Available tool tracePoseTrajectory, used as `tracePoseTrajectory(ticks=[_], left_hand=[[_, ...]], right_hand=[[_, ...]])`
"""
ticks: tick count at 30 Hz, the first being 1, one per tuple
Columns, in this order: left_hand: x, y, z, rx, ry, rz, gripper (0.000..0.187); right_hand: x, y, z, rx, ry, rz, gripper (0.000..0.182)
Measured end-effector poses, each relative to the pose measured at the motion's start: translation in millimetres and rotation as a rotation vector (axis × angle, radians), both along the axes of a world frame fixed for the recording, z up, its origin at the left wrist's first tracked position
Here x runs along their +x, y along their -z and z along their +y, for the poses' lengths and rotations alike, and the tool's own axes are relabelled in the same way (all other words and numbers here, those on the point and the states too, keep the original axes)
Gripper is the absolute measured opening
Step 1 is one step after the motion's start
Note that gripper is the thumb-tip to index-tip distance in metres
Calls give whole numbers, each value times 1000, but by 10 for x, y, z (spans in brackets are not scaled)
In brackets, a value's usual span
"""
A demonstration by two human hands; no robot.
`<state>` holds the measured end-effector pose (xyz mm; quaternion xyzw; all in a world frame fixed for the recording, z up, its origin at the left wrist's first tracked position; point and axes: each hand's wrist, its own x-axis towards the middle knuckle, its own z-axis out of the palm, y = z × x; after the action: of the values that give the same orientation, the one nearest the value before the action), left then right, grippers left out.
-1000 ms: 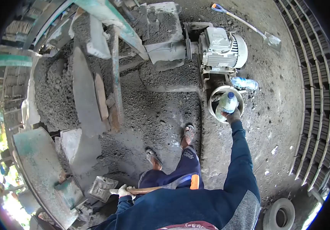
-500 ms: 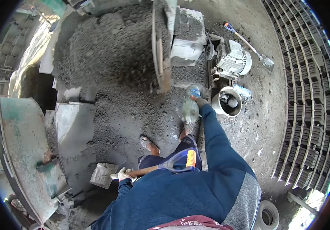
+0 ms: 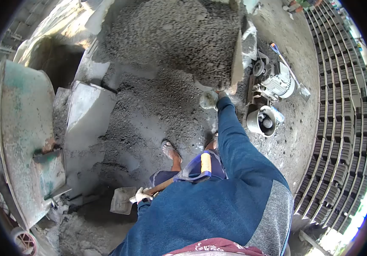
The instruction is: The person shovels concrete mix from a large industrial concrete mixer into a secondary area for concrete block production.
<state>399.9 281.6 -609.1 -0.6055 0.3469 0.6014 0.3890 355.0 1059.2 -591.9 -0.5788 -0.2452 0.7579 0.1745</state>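
Note:
My right hand is stretched forward in a blue sleeve and grips a clear plastic bottle, held out over the dark grey gravelly mix piled ahead. My left hand, in a white glove, holds the wooden shaft of a shovel low at my left side; its metal blade rests near the ground. My two feet in sandals stand on the grey mix.
An electric motor and a round bucket sit to the right, with a second shovel lying behind them. Rows of moulded blocks line the right side. A green rusty metal hopper and concrete slabs stand on the left.
My right hand has carried the bottle from the bucket leftward and forward over the mix pile. My view has turned left. The left hand keeps the shovel.

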Motion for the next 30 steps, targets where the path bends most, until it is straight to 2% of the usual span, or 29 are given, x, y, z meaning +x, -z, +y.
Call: tracePoseTrajectory(ticks=[1,2,4,5,6,7,9,10,12,14,17,18,20,22,25,26,28,30], left_hand=[[73,31,-29,-3,-26,66,44],[79,7,-75,70,-37,15,46],[43,-12,-237,218,-64,-86,50],[25,-9,-308,295,-88,-130,52],[54,-6,-401,368,-114,-176,55],[119,-42,-444,342,-84,-117,54],[290,-395,-245,89,284,253,52],[371,-468,-163,-16,361,347,51],[522,-7,-197,-125,48,289,43],[591,119,-133,-208,-319,146,35],[581,63,-192,-78,-327,122,27],[601,64,-167,-113,-286,138,24],[560,-229,107,-265,-365,166,24],[486,-455,290,-324,-388,192,25],[584,-308,190,-268,-403,184,26],[589,-347,223,-285,-409,186,27],[571,-546,297,-320,-415,185,28],[559,-636,359,-321,-452,179,29]], right_hand=[[-46,149,46,-5,-43,5,48],[-26,908,332,-101,-172,51,56],[-25,1031,421,352,-754,-194,56],[-128,842,356,606,-1018,-330,57],[-238,685,265,713,-1183,-510,58],[-389,365,97,768,-1295,-626,58],[-668,-36,-145,832,-1461,-740,60],[-809,-210,-238,861,-1531,-781,61],[-1044,-447,-400,912,-1652,-829,63],[-1198,-572,-544,954,-1766,-864,65],[-1392,-729,-823,1017,-1928,-878,67],[-1443,-753,-928,1038,-1977,-873,68],[-1600,-755,-1111,1085,-2041,-851,70],[-1829,-616,-1207,1108,-1992,-814,72],[-2335,267,-964,1079,-1736,-755,85],[-2345,-861,-1415,1020,-1608,-765,86],[-2572,-1076,-1437,1011,-1618,-755,87],[-2940,-417,-1135,1271,-1589,-954,86]])
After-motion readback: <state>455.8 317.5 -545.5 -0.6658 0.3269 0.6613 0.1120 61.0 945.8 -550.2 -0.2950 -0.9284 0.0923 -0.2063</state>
